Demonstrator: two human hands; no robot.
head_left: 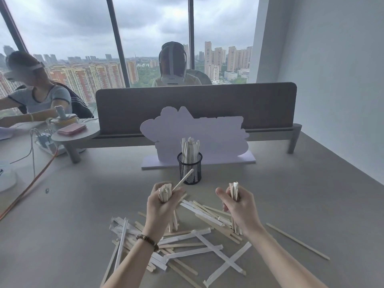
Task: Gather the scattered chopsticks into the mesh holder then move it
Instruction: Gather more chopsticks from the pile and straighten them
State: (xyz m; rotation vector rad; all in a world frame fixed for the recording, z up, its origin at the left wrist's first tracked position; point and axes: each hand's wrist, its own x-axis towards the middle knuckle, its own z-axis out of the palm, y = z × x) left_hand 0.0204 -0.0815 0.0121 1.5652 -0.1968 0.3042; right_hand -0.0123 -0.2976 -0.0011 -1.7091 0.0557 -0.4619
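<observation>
A black mesh holder (pixel 189 168) stands upright on the grey table, with several chopsticks standing in it. My left hand (pixel 162 201) grips an upright bundle of chopsticks (pixel 165 193) just in front and left of the holder; one stick juts up toward it. My right hand (pixel 239 201) holds a second upright bundle of chopsticks (pixel 234 191) to the holder's front right. Below both hands lies a loose pile of scattered chopsticks (pixel 195 242), some bare wood, some in white paper sleeves. A single chopstick (pixel 297 241) lies apart at the right.
A lilac cut-out sign (pixel 218 132) stands right behind the holder, before a grey divider panel (pixel 195 104). At left are a small round stand (pixel 75 134), an orange cable (pixel 31 183) and a seated person (pixel 37 96). Another person sits beyond the divider.
</observation>
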